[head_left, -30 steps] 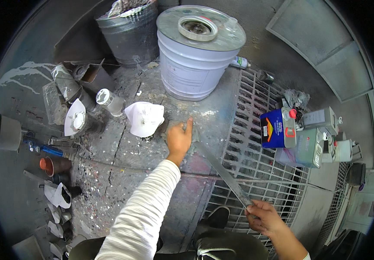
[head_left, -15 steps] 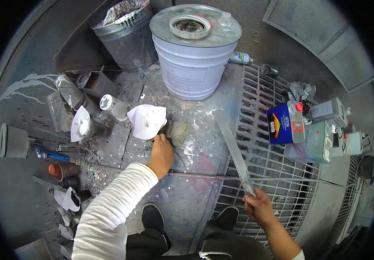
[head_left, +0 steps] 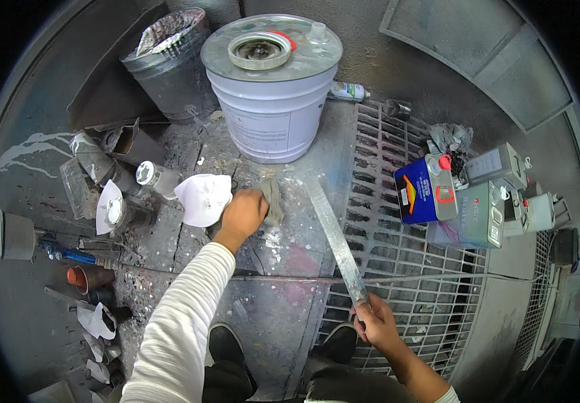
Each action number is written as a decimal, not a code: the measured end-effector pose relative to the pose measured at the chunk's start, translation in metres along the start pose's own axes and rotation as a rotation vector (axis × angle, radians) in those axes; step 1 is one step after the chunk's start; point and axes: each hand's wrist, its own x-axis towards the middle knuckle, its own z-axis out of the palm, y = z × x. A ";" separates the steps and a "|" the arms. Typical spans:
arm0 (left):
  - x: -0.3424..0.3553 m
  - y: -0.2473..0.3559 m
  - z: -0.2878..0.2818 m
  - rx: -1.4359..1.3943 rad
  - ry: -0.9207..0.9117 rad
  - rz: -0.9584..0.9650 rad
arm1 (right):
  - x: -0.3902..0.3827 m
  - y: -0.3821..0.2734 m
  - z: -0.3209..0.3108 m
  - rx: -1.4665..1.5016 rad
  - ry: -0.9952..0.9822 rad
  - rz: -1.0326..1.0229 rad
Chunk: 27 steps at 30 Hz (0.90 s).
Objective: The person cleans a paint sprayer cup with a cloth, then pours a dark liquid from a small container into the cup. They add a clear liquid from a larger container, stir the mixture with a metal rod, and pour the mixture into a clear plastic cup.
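My left hand (head_left: 245, 211) is closed on a crumpled grey-green rag (head_left: 274, 201), bunched up at its fingertips just above the stained floor. Close beside that hand stands a white paper cone (head_left: 204, 199); what is under it is mostly hidden. My right hand (head_left: 377, 320) grips the near end of a long, flat, paint-smeared metal strip (head_left: 332, 232). The strip points away from me and leans left, over the border between floor and grating.
A large white drum (head_left: 270, 124) stands ahead, near a grey bucket (head_left: 172, 74). Paint-crusted cups (head_left: 129, 211) crowd the left. On the right, a blue can (head_left: 416, 190) and a greenish can (head_left: 475, 215) stand on the metal grating (head_left: 397, 262). A hose (head_left: 411, 277) crosses the floor.
My left hand has moved onto the rag and gathered it up. My right hand still holds the metal strip. The whole view has shifted slightly.
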 end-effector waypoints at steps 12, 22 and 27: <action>0.007 0.116 -0.024 -1.665 0.058 -0.735 | 0.022 0.035 0.035 -0.101 0.036 0.108; -0.045 0.192 0.013 -1.272 -0.118 -0.794 | 0.070 0.014 0.048 -0.110 0.247 -0.006; -0.018 0.159 -0.003 -1.106 -0.050 -0.964 | 0.029 0.025 0.041 -0.419 0.102 -0.041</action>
